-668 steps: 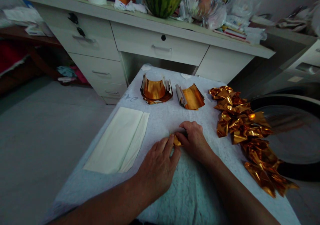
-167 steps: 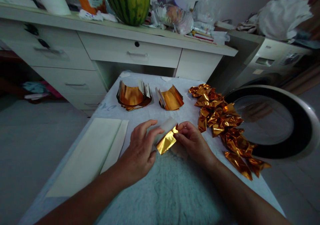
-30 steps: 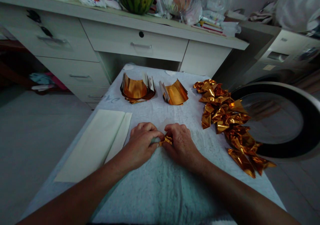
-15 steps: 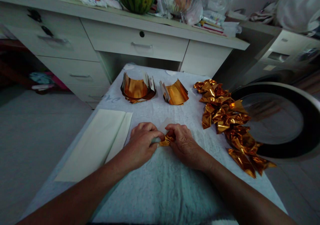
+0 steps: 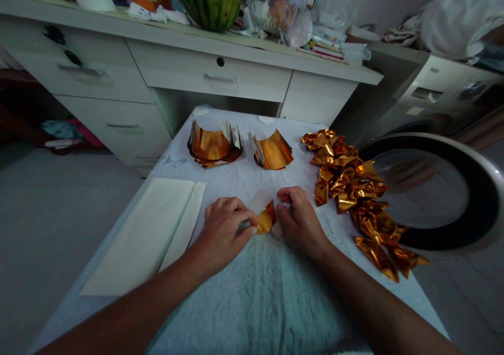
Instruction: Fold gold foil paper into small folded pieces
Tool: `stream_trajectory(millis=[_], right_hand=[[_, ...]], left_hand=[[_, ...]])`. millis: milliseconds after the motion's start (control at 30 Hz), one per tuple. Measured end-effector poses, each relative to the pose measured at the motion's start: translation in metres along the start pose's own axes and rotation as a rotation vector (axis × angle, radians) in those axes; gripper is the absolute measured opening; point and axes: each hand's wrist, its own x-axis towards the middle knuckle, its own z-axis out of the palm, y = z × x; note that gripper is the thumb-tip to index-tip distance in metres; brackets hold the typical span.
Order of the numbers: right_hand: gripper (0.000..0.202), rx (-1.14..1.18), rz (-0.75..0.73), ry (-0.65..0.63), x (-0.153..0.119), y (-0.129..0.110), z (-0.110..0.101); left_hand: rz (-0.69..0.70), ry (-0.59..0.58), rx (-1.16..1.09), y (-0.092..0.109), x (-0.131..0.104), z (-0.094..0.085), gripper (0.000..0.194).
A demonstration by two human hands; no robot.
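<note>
Near the middle of the cloth-covered table, a small piece of gold foil paper [image 5: 266, 219] lies partly folded, with pale translucent paper [image 5: 260, 200] behind it. My left hand [image 5: 225, 226] pinches its left edge between thumb and fingers. Just beyond its right side is my right hand [image 5: 301, 219], thumb and forefinger apart; a pale edge shows beneath the thumb, and I cannot tell whether they touch. Two curved stacks of gold foil sheets [image 5: 212, 144] [image 5: 275, 151] stand farther back. Twisted gold foil pieces [image 5: 348, 184] form a row along the right.
Folded cream paper [image 5: 145, 234] lies at the table's left. Behind the table stands a white desk [image 5: 220, 82] with a watermelon [image 5: 210, 0] and clutter on top. A washing machine's open round door [image 5: 482, 187] borders the table's right edge.
My right hand has let go of the foil and moved slightly right, its fingers spreading. More of the gold face now shows. The left hand keeps its pinch. The whole view has shifted slightly.
</note>
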Motion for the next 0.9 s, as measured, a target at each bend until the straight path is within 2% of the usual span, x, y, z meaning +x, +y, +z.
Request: stream_trajectory(millis=[133, 233, 333, 467, 567, 733, 800, 900], right_hand=[[0.028, -0.244, 0.031, -0.045, 0.004, -0.001, 0.003], [0.031, -0.337, 0.047, -0.081, 0.005, -0.003, 0.006], [0.030, -0.318, 0.031, -0.095, 0.005, -0.005, 0.007], [0.023, -0.216, 0.013, -0.117, 0.006, -0.007, 0.005], [0.019, -0.030, 0.035, -0.107, 0.005, -0.007, 0.002], [0.014, 0.509, 0.201, -0.170, 0.004, -0.007, 0.001], [0.019, 0.679, 0.229, -0.145, 0.004, -0.008, -0.001], [0.029, 0.894, 0.293, -0.149, 0.005, -0.011, -0.004]], left_hand=[[-0.003, 0.065, 0.038, 0.001, 0.000, 0.004, 0.007], [-0.024, 0.137, 0.075, 0.001, 0.000, 0.006, 0.023], [-0.052, 0.164, 0.105, 0.000, 0.000, 0.007, 0.041], [-0.054, 0.133, 0.095, -0.001, 0.000, 0.009, 0.051], [-0.051, 0.135, 0.067, -0.002, 0.000, 0.010, 0.054], [-0.095, 0.155, -0.079, -0.003, 0.002, 0.007, 0.068], [-0.140, 0.141, -0.224, -0.002, 0.002, 0.005, 0.068], [-0.183, 0.148, -0.557, -0.002, 0.005, 0.001, 0.064]])
